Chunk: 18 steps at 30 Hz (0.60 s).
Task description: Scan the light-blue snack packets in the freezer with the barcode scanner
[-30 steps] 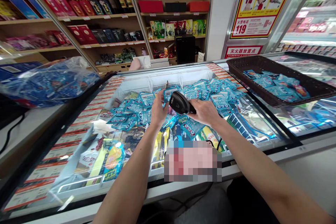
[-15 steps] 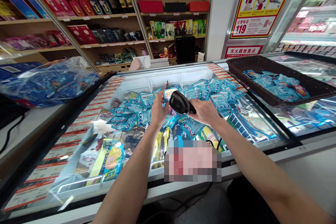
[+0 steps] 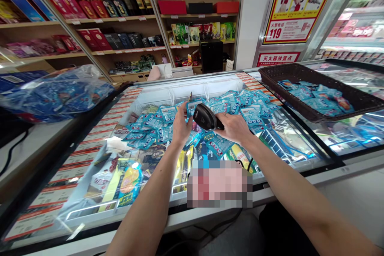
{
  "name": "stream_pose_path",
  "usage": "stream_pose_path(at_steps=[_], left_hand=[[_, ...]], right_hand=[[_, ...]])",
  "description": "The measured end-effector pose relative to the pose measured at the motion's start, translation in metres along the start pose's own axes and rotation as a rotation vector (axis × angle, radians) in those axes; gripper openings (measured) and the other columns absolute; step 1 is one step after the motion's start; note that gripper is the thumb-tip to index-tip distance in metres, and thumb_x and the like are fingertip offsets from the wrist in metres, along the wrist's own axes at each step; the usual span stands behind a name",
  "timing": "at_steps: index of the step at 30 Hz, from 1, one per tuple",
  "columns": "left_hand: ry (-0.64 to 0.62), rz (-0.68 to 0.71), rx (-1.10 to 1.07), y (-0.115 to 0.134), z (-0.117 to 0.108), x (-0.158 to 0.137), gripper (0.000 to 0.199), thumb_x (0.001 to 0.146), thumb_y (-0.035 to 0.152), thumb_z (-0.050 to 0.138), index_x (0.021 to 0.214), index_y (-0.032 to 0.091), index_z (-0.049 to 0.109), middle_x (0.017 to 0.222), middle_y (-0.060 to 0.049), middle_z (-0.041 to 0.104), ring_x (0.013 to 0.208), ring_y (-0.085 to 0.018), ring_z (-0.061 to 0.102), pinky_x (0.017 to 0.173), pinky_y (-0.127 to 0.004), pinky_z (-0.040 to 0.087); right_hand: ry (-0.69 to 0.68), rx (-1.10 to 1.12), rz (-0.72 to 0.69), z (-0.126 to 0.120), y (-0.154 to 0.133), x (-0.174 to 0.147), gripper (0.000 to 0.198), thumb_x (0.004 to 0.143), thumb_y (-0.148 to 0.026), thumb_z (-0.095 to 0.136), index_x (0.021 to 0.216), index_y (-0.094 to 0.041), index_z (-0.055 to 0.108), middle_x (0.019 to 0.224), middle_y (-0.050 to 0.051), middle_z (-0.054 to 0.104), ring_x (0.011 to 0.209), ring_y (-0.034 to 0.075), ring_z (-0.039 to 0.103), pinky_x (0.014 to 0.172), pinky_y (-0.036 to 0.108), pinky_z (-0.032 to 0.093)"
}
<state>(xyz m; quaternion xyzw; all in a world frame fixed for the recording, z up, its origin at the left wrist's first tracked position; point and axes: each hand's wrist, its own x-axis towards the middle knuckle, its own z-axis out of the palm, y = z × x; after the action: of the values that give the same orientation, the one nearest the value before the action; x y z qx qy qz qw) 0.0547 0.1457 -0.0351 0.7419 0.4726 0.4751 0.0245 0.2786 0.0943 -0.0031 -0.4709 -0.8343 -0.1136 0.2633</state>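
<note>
Over the middle of a glass-topped chest freezer [image 3: 177,218], my right hand [image 3: 237,128] is wrapped round the handle of a black barcode scanner [image 3: 204,117]. The scanner's head points left and forward, at a small blue snack packet [image 3: 192,107]. That packet is pinched in my left hand [image 3: 181,126], its printed back partly visible beside the scanner. Many similar blue packets [image 3: 144,138] lie spread over the glass around both hands. A pixelated patch hides part of the freezer's front edge between my forearms.
A brown woven basket [image 3: 318,114] with more blue packets stands at the right. To the left lies a clear plastic bag [image 3: 60,92] full of blue packets. Shelves of boxes and bottles [image 3: 120,4] stand behind the freezer. A black cable [image 3: 222,224] hangs at its front.
The bright light on the packet in my left hand has gone out, and its blue colour shows again. Both hands stay almost where they were.
</note>
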Motion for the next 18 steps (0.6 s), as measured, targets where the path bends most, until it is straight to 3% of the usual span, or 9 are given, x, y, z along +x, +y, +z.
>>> stream_pose_path(at_steps=[9,14,18], left_hand=[[0.229,-0.054,-0.014,0.009,-0.011,-0.004,0.062,0.082,0.027,0.053,0.137,0.023,0.025,0.113,-0.011,0.048,0.089,-0.016,0.051,0.079,-0.032,0.048],[0.357,-0.135,0.094,0.008,-0.019,-0.008,0.043,0.084,0.023,0.045,0.128,0.022,0.042,0.119,-0.013,0.039,0.090,-0.017,0.051,0.088,-0.038,0.044],[0.397,-0.157,0.228,0.006,-0.021,-0.007,0.028,0.084,0.020,0.044,0.108,0.021,0.057,0.113,-0.012,0.043,0.097,-0.021,0.048,0.091,-0.041,0.039]], right_hand=[[0.010,0.022,-0.005,-0.003,-0.001,-0.002,0.035,0.080,-0.041,0.051,0.103,-0.016,0.058,0.087,0.006,0.067,0.068,0.016,0.059,0.055,0.028,0.030],[0.023,0.013,0.038,-0.012,0.002,-0.002,0.032,0.078,-0.039,0.054,0.102,-0.018,0.057,0.089,0.005,0.067,0.071,0.017,0.060,0.055,0.027,0.030],[0.034,-0.007,0.052,-0.023,0.007,-0.006,0.032,0.081,-0.041,0.052,0.102,-0.018,0.056,0.090,0.006,0.067,0.074,0.017,0.060,0.057,0.027,0.031]])
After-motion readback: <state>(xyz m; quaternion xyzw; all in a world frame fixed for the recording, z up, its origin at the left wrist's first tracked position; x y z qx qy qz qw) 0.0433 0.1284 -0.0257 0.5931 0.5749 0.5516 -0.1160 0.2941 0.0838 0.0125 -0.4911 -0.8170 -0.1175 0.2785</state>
